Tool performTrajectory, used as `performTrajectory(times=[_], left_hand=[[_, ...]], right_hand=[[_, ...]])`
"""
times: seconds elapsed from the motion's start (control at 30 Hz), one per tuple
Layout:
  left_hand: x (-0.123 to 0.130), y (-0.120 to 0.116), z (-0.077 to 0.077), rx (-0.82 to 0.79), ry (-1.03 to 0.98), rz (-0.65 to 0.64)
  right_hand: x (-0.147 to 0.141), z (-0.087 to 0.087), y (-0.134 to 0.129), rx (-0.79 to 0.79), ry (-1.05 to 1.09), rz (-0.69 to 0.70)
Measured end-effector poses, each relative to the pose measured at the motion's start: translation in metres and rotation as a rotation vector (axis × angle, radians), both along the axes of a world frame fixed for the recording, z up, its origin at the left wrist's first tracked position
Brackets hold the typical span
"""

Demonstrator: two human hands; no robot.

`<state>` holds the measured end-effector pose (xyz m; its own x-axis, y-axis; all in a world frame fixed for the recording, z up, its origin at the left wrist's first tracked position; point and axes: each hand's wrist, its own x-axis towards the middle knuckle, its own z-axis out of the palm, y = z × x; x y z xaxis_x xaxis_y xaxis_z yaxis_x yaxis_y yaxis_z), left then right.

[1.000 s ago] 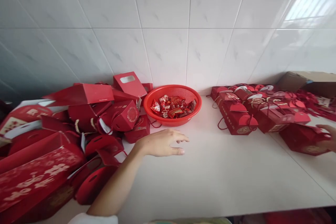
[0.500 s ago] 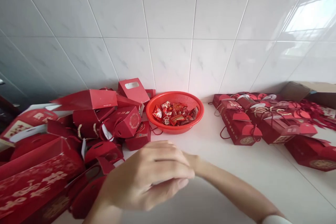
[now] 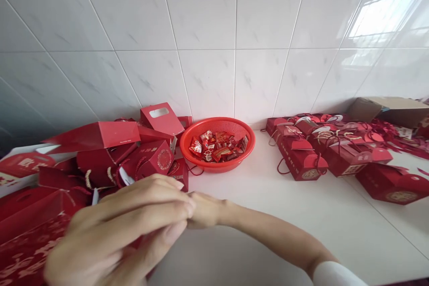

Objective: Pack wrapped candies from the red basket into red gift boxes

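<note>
My left hand is large in the lower left foreground, with its long fingers stretched to the right and the thumb below them. A gap shows between thumb and fingers, with nothing visible in it. Behind its fingertips is my right hand, whose own fingers are mostly hidden; whether the hands touch I cannot tell. Beyond both hands, a red plastic basket stands against the wall, with red-wrapped sweets inside. Nearest my left hand is a heap of red gift boxes, some open, with rope handles.
On the right, several closed red gift boxes stand in rows on the white counter. Farther right are a brown cardboard box and a pile of dark red ribbons or cords. White wall tiles rise behind everything.
My left hand has moved left and nearer the camera, uncovering more of my right hand. The view has shifted slightly to the right; boxes and basket have stayed put.
</note>
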<state>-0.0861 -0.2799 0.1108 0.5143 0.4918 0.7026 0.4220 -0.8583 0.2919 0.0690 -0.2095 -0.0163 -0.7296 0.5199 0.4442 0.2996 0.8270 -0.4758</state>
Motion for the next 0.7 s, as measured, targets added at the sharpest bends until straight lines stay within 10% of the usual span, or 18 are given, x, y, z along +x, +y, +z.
performTrajectory(times=[0.3,0.7], left_hand=[[0.037,0.067,-0.018,-0.27,0.243,0.069],[0.107,0.072,-0.07,-0.496,0.571,0.095]], right_hand=[[0.147,-0.001,-0.043,0.097,0.191,-0.327],[0.152,-0.002,-0.066,0.251,-0.057,-0.517]])
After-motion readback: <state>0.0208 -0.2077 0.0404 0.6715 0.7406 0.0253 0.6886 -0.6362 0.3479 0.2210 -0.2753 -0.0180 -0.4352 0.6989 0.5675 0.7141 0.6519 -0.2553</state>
